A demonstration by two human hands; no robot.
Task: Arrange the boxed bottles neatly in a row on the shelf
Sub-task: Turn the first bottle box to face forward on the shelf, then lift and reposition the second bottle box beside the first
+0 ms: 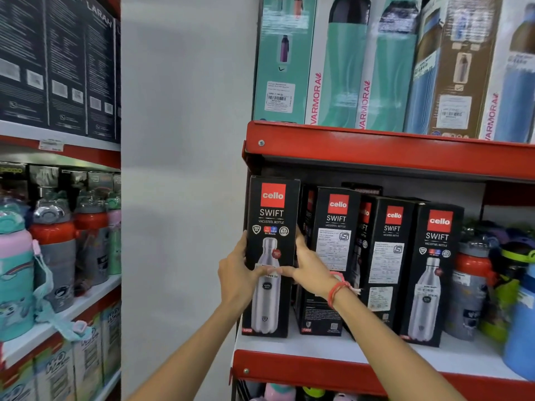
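Several black Cello Swift bottle boxes stand on the white shelf (341, 350) with a red front edge. The leftmost box (272, 227) stands upright at the shelf's left end, front face toward me. My left hand (238, 276) grips its left side and my right hand (308, 270) grips its right side, thumbs across the front. To the right, a second box (333, 227) shows its label side, a third box (388, 244) leans slightly, and a fourth box (434, 270) faces front. Other boxes are partly hidden behind them.
Loose red, grey, green and blue bottles (474, 285) crowd the shelf's right end. The red shelf above (376, 151) holds tall Varmora boxes (338, 68). A white wall panel (182, 169) lies left, with another rack of children's bottles (55, 241) beyond it.
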